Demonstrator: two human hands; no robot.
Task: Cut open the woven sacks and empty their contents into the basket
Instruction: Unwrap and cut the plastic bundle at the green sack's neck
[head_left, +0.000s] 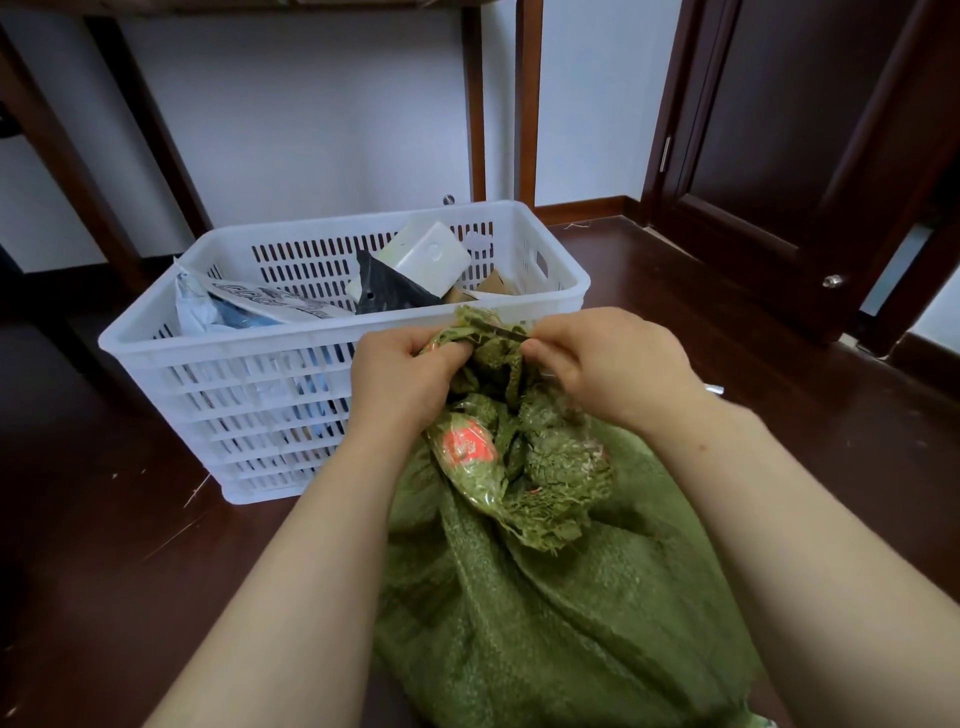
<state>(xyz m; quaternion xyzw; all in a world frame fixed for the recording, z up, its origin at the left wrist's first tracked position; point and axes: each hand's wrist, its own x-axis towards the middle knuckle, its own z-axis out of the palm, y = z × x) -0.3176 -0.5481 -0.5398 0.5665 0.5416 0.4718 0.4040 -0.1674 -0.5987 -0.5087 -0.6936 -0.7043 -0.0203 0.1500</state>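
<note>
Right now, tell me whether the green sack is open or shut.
Shut. The green woven sack has its neck bunched and wrapped in clear tape; left hand and right hand grip it above the tape.

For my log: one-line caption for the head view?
Left hand bunches the green woven sack; right hand holds a blade to its neck, by a white basket.

My one camera rides on my head, facing forward and down, close over my left hand (400, 376) and right hand (602, 361) at centre frame; the basket (208, 345) sits beyond, left.
</note>
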